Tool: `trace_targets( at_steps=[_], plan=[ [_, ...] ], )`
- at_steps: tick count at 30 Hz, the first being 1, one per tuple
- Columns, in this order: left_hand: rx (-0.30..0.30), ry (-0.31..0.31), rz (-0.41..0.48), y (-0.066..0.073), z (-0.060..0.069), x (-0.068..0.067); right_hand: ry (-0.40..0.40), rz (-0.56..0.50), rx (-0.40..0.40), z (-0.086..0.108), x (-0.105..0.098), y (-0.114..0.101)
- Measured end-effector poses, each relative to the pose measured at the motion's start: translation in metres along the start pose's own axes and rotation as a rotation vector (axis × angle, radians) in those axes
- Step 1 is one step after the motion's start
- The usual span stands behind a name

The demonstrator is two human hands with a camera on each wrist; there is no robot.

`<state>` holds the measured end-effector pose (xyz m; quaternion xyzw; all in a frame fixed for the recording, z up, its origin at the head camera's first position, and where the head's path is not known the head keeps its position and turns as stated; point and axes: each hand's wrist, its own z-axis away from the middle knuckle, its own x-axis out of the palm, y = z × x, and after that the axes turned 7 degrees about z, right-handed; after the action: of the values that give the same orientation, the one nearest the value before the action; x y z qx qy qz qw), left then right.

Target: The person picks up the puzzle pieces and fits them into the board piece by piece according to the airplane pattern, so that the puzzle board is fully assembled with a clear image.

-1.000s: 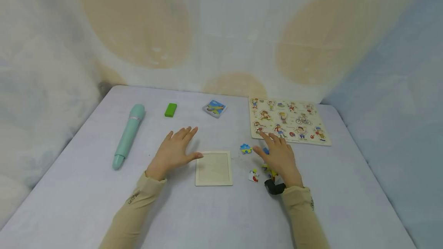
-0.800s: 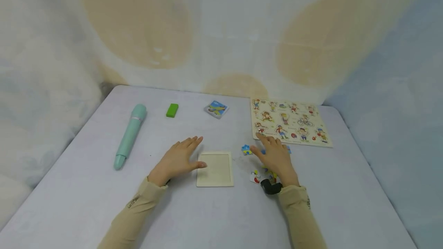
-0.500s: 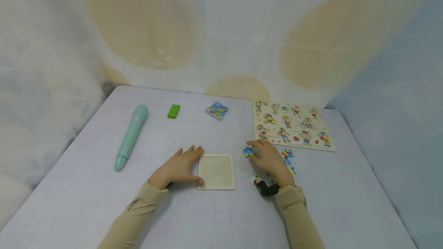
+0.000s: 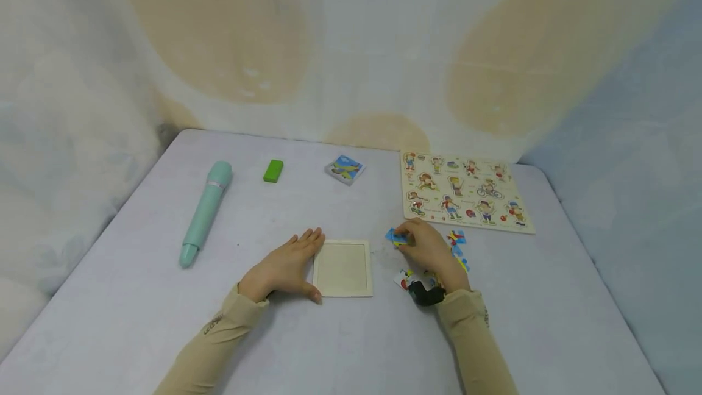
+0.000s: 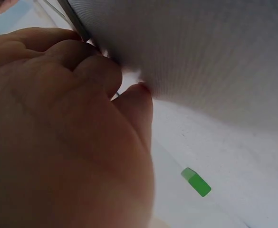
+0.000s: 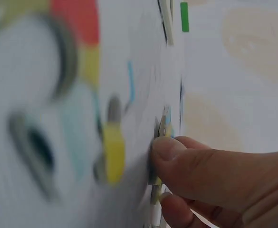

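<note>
My left hand (image 4: 285,267) rests on the table against the left edge of a square wooden puzzle tray (image 4: 342,294). Its fingers reach the tray's upper left corner and the thumb lies by the lower left one. To the right, my right hand (image 4: 430,250) pinches a blue and yellow puzzle piece (image 4: 396,238) between thumb and fingers. The right wrist view shows the thumb (image 6: 169,148) pressed on that piece, close to the table. A white and red puzzle piece (image 4: 403,279) lies below the right hand, and more blue pieces (image 4: 457,249) lie right of it, some partly hidden.
A wooden picture board (image 4: 466,191) lies at the back right. Along the back are a square airplane picture (image 4: 345,169) and a green block (image 4: 273,170). A mint-green microphone-shaped object (image 4: 205,215) lies at the left. A black wrist device (image 4: 426,294) is on my right wrist.
My left hand has come down to the tray's left edge. My right hand has shifted slightly left, and its thumb and fingers have closed on the blue and yellow puzzle piece.
</note>
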<state>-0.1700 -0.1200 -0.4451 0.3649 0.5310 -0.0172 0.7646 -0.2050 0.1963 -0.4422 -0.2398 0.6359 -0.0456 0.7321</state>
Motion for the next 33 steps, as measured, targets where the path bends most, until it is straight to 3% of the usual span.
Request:
trace_targets(
  at_steps=[8,11,15,27,33],
  plan=[
    [-0.004,-0.02,-0.027,0.002,-0.001,0.001,-0.073,0.023,0.034,0.009,-0.013,0.007],
    [-0.002,-0.028,-0.035,0.002,-0.002,-0.002,-0.04,0.026,0.062,0.007,-0.015,0.005],
    [-0.009,-0.021,-0.034,0.003,-0.001,-0.004,0.011,0.047,0.033,-0.002,-0.011,0.001],
    [-0.005,-0.024,-0.052,0.003,0.0,0.001,-0.059,0.033,-0.027,-0.006,-0.007,-0.012],
    [-0.009,-0.027,-0.049,0.003,0.001,-0.002,-0.107,0.039,0.025,-0.004,-0.013,-0.013]
  ],
)
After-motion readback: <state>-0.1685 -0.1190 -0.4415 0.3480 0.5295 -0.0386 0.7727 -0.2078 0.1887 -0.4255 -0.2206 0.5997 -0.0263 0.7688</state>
